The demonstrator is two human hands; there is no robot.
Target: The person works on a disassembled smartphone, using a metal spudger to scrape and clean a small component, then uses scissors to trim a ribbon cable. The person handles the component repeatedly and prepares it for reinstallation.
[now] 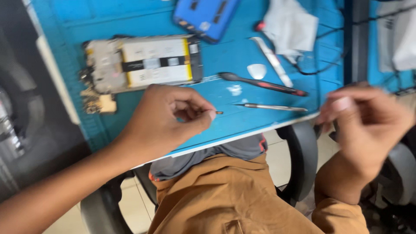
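My left hand (167,119) hovers over the near edge of the blue work mat (242,52), pinching a tiny dark part (219,112) between thumb and forefinger. Just beyond it lies an opened phone (143,65) with its back off, showing a white and yellow battery and circuit boards. My right hand (364,123) is off the mat's right corner, blurred, fingers loosely curled; whether it holds anything cannot be made out. Between the hands lie thin metal tweezers (271,107) and a red-and-black spudger (264,83).
A blue phone case (206,17), a crumpled white cloth (290,26), a white pick (257,70) and a white flat tool (273,60) lie further back. Small loose boards (97,102) sit at the mat's left. Below are my lap and a chair's black armrests (301,160).
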